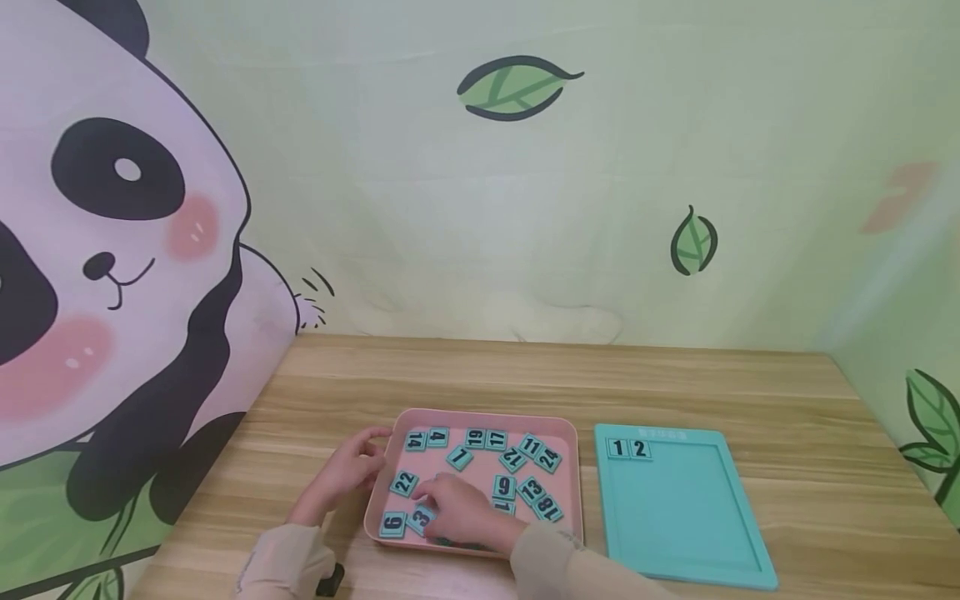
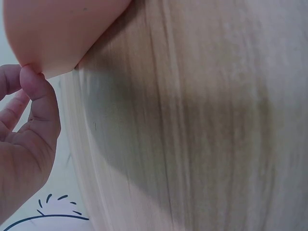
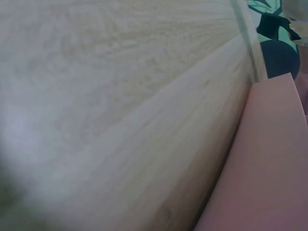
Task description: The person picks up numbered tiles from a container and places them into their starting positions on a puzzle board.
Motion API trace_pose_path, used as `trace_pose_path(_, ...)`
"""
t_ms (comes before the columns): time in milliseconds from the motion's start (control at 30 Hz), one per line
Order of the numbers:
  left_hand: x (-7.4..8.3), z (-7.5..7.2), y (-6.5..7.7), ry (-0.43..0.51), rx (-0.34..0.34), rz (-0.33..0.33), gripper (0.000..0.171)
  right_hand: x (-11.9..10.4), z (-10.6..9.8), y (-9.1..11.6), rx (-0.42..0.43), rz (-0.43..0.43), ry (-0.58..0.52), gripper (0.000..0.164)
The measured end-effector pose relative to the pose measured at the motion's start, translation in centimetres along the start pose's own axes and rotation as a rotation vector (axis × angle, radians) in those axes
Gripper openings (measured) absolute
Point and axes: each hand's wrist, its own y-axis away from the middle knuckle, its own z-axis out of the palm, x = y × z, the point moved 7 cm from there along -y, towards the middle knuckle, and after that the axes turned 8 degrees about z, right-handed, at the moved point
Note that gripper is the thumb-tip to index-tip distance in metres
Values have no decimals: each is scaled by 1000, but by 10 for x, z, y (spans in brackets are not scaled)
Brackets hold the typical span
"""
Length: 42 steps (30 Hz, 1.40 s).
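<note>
My left hand (image 1: pixel 351 467) is at the left side of a pink tray (image 1: pixel 487 417). In the left wrist view its thumb and a finger pinch the edge of the tray wall (image 2: pixel 62 33). Inside the tray lie several teal number tiles, among them a 6 tile (image 1: pixel 392 524), a 22 tile (image 1: pixel 404 483) and a 7 tile (image 1: pixel 460 456). Over the tray's front part, my right hand (image 1: pixel 461 510) has its thumb and index finger at the 3 tile (image 1: pixel 421 520), seemingly pinching it. This hand hides some tiles beneath it and stays outside the right wrist view.
To the right of the tray lies a teal frame board (image 1: pixel 682 517), with a 1 tile (image 1: pixel 618 448) and a 2 tile (image 1: pixel 640 449) in its upper left corner. Both stand on a wooden table (image 1: pixel 450 367). A printed cloth wall (image 1: pixel 375 208) rises behind and beside it.
</note>
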Motion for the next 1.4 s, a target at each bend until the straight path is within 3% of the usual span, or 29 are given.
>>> trace_pose_path(267,-1,0,1,2,-1,-10,43,-4,3,-3,27,-4,135,36)
trace_pose_path(900,-4,0,-2,23,0,-8,43,-4,1,-4,116,17,186,36)
trace_pose_path(1167,-3,1,-2,18,-3,-4,43,0,-2,-4,123,2,149,32)
trace_pose_path(1400,-2,0,-2,13,5,-5,43,6,-18,4,106,-63,32,31)
